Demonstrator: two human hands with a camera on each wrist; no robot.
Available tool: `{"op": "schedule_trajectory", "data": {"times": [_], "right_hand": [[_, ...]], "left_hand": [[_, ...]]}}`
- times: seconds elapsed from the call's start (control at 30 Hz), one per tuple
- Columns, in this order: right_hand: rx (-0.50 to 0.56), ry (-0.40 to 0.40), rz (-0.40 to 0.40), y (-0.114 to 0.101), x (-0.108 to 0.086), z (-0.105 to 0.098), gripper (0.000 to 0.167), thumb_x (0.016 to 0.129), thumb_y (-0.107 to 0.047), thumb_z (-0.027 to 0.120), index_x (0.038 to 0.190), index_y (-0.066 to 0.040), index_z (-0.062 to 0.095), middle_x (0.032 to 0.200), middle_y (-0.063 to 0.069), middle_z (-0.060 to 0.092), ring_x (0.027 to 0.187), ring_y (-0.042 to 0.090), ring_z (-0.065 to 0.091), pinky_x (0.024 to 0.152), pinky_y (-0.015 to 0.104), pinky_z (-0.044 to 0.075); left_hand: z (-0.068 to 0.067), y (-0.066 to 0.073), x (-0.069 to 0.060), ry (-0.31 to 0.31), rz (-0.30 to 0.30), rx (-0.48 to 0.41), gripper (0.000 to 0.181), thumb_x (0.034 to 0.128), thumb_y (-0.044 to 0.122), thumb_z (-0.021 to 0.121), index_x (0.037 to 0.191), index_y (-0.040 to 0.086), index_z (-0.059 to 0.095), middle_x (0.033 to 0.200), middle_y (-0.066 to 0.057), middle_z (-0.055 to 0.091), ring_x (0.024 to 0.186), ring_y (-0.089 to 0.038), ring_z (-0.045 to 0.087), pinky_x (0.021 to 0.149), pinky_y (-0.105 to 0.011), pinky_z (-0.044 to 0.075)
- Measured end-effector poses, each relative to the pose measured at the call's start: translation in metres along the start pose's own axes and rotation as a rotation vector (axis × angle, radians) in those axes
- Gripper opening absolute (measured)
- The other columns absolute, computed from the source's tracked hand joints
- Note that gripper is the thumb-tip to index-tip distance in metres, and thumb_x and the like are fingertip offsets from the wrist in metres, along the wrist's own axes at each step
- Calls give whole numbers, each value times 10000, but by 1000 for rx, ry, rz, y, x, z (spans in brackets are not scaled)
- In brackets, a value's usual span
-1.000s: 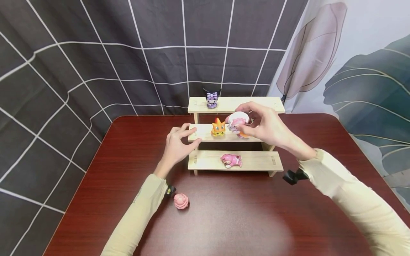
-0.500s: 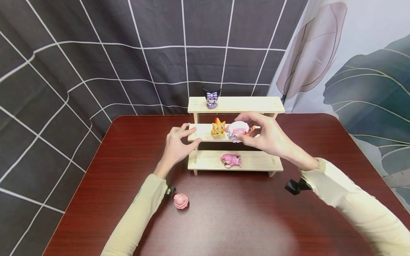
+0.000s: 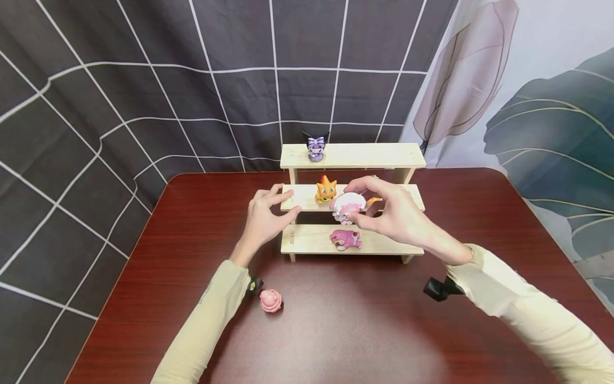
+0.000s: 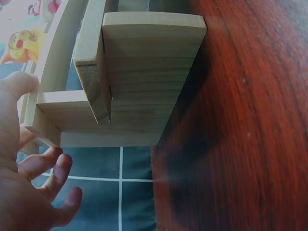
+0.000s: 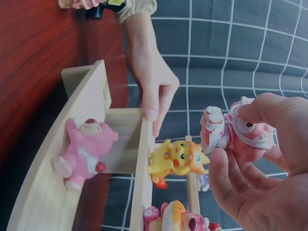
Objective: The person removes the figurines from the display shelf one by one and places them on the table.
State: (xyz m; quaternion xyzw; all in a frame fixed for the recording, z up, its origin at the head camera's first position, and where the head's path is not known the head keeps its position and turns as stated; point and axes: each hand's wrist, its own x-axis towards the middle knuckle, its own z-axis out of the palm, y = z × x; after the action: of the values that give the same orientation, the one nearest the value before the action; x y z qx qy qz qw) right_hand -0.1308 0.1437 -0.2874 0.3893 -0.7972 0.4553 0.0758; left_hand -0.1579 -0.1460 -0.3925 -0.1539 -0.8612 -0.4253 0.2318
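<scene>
In the head view my right hand (image 3: 393, 213) pinches a pink figurine with a white cap (image 3: 348, 206) in front of the middle shelf (image 3: 305, 200), clear of the boards. The right wrist view shows thumb and fingers around this figurine (image 5: 248, 132). My left hand (image 3: 266, 216) grips the middle shelf's left end; in the left wrist view this hand (image 4: 24, 159) has its thumb on the board, other fingers beyond its end. A yellow-orange figurine (image 3: 326, 190) stands on that shelf. Beside it, an orange, white and pink figurine (image 5: 175, 216) is partly cut off.
On the top tier (image 3: 374, 154) stands a purple and black figurine (image 3: 316, 149). A pink bear figurine (image 3: 346, 239) lies on the bottom tier (image 3: 388, 243). One round pink piece (image 3: 271, 301) sits on the red-brown table (image 3: 336, 325) near my left sleeve. Grid-patterned cloth hangs behind.
My right hand has moved the white-capped figurine down and slightly left, from over the middle shelf to in front of it. My left hand keeps its hold.
</scene>
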Motion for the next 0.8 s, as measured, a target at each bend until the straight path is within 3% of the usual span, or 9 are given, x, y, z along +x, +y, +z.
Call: {"op": "schedule_trajectory", "data": {"times": [0.47,0.8], "right_hand": [[120,-38,7,-2,-5,21,447,732,146,794,1134,24,642,1031,59,657,804,185,643,609,295,556],[117,-37,2,-4,-9,35,446,729,108,812,1132,17,644,1028,63,651,747,181,622,591,284,539]], "left_hand": [[0,0,0,-5,-8,2,440,769,286,858,1157,100,767,1320,-204,608,1053,-306,567,843,-501,404],[0,1,0,-8,-10,3,446,771,292,856,1162,97,764,1324,-205,605,1050,-307,563,842,-499,400]]}}
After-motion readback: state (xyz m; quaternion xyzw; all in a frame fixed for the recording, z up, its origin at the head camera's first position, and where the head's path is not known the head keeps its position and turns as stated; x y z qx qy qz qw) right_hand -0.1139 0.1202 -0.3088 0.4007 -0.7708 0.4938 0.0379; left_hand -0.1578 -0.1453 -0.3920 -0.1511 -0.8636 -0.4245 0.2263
